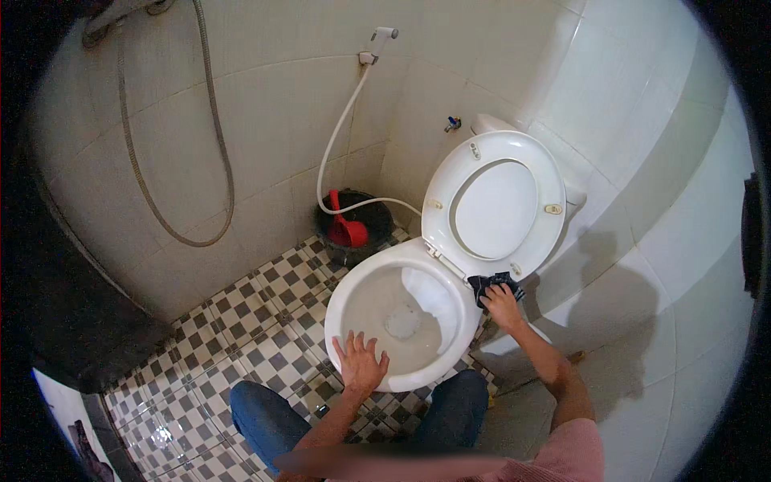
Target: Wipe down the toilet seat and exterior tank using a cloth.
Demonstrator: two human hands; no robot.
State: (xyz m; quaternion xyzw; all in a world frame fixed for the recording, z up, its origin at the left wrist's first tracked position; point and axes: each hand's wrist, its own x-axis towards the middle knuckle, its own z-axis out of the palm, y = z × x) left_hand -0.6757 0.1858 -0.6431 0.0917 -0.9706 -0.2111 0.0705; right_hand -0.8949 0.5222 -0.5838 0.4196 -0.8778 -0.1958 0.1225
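A white toilet bowl stands before me, its seat and lid both raised against the tank. My right hand grips a dark cloth and presses it near the lower right end of the raised seat, beside the hinge. With fingers spread, my left hand rests on the front left part of the bowl's rim and holds nothing. Inside the bowl, water shows at the bottom.
Left behind the bowl stands a black bucket with a red dipper. A white bidet sprayer hangs on the wall, its hose looping down past the bucket. A metal shower hose hangs at left. Checkered tiles cover the floor.
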